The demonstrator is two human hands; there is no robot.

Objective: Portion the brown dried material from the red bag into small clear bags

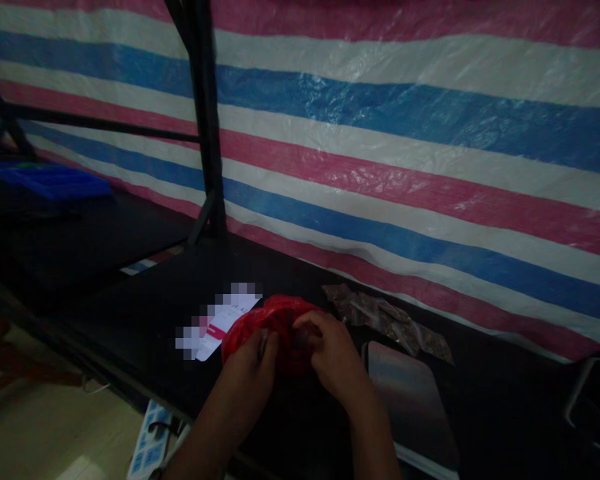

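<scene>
Left hand (253, 363) and right hand (334, 357): fingers pinched on red bag (273, 317) over dark table (130, 320). Bag contents hidden, fingertips buried in plastic, paper slip (225, 321) partly blurred.

The red plastic bag (273, 320) is thin and glossy, crumpled into a loose bunch. It sits low over the dark table (130, 320), pinched at its near side by the left hand (253, 363) and the right hand (330, 350).
</scene>
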